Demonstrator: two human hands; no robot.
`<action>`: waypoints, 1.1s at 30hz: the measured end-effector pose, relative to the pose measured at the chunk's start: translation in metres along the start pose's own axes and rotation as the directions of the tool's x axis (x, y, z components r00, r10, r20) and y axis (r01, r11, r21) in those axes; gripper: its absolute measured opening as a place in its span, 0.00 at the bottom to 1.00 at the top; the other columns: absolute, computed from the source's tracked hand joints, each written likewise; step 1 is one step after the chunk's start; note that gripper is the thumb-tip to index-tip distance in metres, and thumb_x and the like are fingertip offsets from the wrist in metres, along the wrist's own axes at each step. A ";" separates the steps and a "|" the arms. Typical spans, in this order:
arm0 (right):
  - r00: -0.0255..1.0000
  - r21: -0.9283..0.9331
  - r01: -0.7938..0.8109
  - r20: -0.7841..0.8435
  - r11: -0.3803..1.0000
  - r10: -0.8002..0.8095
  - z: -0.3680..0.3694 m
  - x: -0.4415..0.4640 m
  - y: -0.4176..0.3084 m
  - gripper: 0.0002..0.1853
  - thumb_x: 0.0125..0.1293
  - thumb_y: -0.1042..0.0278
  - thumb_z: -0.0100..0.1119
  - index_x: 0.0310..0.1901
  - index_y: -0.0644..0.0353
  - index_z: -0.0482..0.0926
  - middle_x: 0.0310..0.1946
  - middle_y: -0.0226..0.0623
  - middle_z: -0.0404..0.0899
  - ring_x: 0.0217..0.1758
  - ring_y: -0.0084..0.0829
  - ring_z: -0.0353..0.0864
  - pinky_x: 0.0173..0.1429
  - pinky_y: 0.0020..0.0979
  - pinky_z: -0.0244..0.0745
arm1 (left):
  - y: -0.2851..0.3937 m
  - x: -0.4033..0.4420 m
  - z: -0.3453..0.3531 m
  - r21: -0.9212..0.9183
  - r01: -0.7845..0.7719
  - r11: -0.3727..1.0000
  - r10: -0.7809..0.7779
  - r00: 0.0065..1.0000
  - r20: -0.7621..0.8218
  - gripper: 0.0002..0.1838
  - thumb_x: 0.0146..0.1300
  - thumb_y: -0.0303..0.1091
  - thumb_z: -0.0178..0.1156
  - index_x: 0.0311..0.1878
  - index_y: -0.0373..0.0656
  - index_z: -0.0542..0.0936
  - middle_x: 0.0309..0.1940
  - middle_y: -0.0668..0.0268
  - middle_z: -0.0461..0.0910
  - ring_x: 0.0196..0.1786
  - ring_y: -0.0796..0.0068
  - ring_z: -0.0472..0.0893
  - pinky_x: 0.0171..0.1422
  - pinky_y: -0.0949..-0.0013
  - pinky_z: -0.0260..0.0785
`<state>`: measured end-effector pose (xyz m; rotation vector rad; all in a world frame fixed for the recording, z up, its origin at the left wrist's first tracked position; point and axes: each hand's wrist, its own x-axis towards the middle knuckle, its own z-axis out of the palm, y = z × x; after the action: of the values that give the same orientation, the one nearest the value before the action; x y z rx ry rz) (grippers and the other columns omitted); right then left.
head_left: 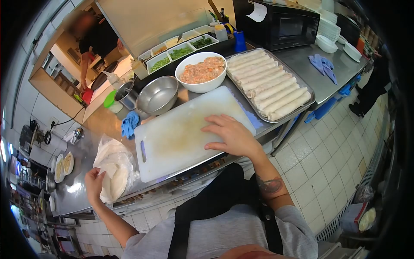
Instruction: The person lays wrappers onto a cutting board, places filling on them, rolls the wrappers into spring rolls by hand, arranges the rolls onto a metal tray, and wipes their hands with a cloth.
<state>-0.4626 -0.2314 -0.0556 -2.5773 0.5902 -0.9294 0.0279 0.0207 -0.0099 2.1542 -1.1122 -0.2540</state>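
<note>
My left hand (94, 184) pinches the edge of a thin pale wrapper sheet (113, 178), which lies with others on a clear plastic bag (128, 157). Fingers apart, my right hand (233, 134) is over the right part of a white cutting board (172, 144); whether it touches the board I cannot tell. Behind the board stand a white bowl of pinkish minced filling (202, 71) and a steel bowl (157, 97) with a little liquid or shine inside. A metal tray (307, 105) to the right holds several rows of pale rolls (267, 82).
Tubs of chopped greens (181, 52) line the back. A blue cloth (130, 124) lies left of the board, near a green-lidded container (112, 101). At right are a black oven (289, 28), purple gloves (323, 67) and stacked plates (327, 26). A person (97, 39) stands beyond the hatch.
</note>
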 end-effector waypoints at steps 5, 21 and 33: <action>1.000 -0.015 0.000 -0.002 1.000 0.000 0.001 0.000 0.001 0.27 0.61 0.45 0.67 0.54 0.59 0.82 0.62 0.48 0.75 0.66 0.48 0.72 0.73 0.44 0.62 | -0.006 0.005 0.010 -0.090 0.002 0.996 0.000 1.000 0.020 0.02 0.61 0.23 0.61 0.34 0.35 0.81 0.26 0.73 0.79 0.30 0.85 0.72 0.36 0.76 0.65; 0.699 0.071 0.544 0.513 0.836 -0.498 0.068 0.137 -0.119 0.22 0.57 0.60 0.71 0.52 0.59 0.80 0.54 0.42 0.77 0.62 0.41 0.77 0.64 0.43 0.72 | -0.020 0.011 0.056 -0.026 -0.060 0.998 0.056 0.991 -0.125 0.11 0.58 0.30 0.65 0.39 0.31 0.84 0.27 0.63 0.85 0.30 0.80 0.79 0.34 0.70 0.70; 0.581 0.226 0.631 0.496 0.742 -0.646 0.227 0.198 -0.154 0.38 0.56 0.38 0.68 0.61 0.59 0.76 0.60 0.42 0.72 0.67 0.39 0.71 0.62 0.47 0.70 | -0.012 0.006 0.015 -0.129 0.129 0.983 -0.118 0.989 0.086 0.07 0.62 0.21 0.59 0.42 0.37 0.82 0.29 0.68 0.82 0.32 0.82 0.79 0.36 0.75 0.72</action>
<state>-0.1329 -0.1570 -0.0500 -2.8655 -0.5695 -0.2846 0.0325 0.0140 -0.0280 2.1110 -0.9763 -0.4603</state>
